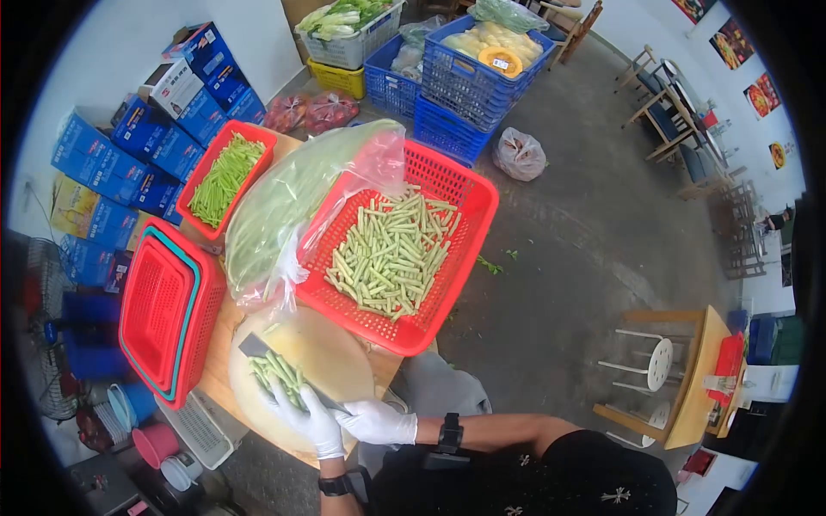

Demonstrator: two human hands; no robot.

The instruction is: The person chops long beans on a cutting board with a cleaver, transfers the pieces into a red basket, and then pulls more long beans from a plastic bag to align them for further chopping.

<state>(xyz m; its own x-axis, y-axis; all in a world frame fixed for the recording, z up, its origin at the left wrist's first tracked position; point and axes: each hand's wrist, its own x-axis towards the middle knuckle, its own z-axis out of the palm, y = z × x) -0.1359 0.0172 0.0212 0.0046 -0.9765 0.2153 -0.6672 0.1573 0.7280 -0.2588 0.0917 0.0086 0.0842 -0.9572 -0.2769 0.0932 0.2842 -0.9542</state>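
Observation:
A round cutting board (344, 361) lies on the wooden table, and over it is a cleaver (253, 346) with a pile of cut long bean pieces (277, 378) along its blade. My right hand (377, 422), in a white glove, is closed around the cleaver's handle end. My left hand (308, 421), also gloved, is cupped against the bean pieces, its fingers holding them on the blade. Beyond the board stands a red perforated basket (469, 225) holding many more cut bean pieces (391, 258). Beside it, a clear plastic bag (297, 198) of long green vegetables leans partly over the basket's rim.
To the left are a red basket (183, 206) of cut green stalks and stacked red and teal baskets (206, 322). Blue boxes (107, 168) line the wall. Blue crates (456, 129) of produce stand on the floor ahead; a wooden table (701, 378) with stools is at right.

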